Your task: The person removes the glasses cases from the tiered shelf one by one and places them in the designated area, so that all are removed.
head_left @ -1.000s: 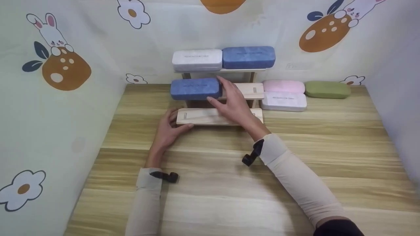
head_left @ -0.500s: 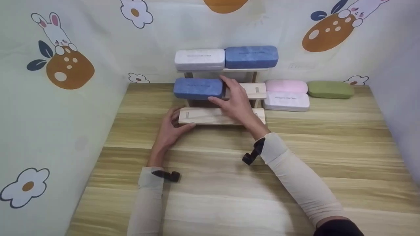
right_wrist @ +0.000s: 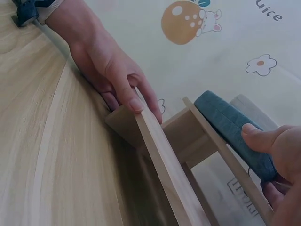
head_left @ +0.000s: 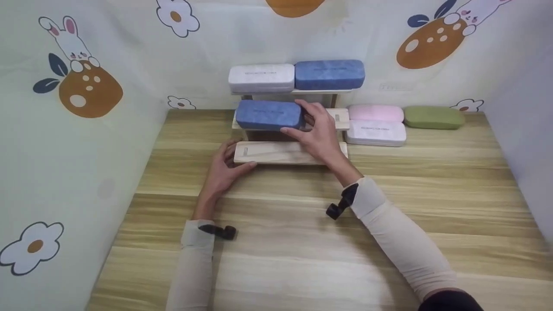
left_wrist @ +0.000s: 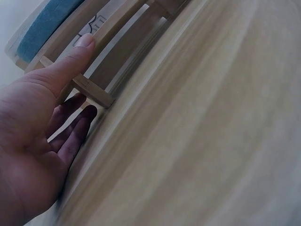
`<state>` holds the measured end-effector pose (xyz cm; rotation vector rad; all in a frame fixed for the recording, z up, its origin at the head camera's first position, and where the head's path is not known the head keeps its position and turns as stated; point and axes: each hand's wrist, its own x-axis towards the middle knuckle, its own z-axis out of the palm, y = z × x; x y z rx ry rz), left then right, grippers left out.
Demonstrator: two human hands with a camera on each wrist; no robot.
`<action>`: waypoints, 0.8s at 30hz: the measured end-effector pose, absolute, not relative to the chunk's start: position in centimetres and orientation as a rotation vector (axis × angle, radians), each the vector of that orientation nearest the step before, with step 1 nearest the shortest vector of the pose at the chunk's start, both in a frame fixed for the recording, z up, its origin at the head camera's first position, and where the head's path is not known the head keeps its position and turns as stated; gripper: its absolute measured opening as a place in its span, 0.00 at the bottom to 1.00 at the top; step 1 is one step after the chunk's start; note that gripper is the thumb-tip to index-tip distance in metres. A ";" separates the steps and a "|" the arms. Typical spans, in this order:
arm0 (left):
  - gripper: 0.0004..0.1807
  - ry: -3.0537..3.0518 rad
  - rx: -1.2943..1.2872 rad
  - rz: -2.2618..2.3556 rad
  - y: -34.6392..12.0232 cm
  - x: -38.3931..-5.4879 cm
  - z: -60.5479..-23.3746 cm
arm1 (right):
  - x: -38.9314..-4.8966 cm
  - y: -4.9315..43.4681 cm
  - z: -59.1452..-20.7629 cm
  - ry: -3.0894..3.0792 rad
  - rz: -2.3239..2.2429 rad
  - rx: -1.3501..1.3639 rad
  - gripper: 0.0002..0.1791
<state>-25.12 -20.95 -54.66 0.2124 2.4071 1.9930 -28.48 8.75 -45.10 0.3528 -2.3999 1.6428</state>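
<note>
A blue glasses case [head_left: 268,115] sits over the middle step of a three-tier wooden display rack [head_left: 276,153]. My right hand [head_left: 322,138] grips the case's right end, thumb on the front and fingers behind. In the right wrist view the thumb presses the front side of the blue case [right_wrist: 233,129]. My left hand [head_left: 219,172] holds the left end of the bottom step, with its thumb along the front edge and the fingers at the back. The left wrist view has this hand [left_wrist: 47,122] close around the rack's end [left_wrist: 91,89].
On the top step a white glasses case [head_left: 261,78] and another blue case [head_left: 329,75] stand side by side. Right of the rack lie a pink case [head_left: 376,113], a white case [head_left: 376,133] and a green case [head_left: 434,117]. A patterned wall [head_left: 207,69] rises behind.
The right hand has shifted the blue case a little to the right along the middle step, baring the step's left end. My left hand stays on the bottom step.
</note>
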 end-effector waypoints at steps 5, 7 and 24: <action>0.48 2.390 0.217 2.013 -20.9 -25.1 -54.6 | -28.0 9.9 -45.1 -2.360 1.680 0.338 0.45; 0.48 2.391 0.220 2.012 -20.9 -25.1 -54.6 | -27.7 10.4 -45.2 -2.334 1.697 0.336 0.44; 0.49 2.421 0.201 1.984 -20.9 -25.1 -54.7 | -26.2 15.9 -46.3 -2.119 1.934 0.430 0.40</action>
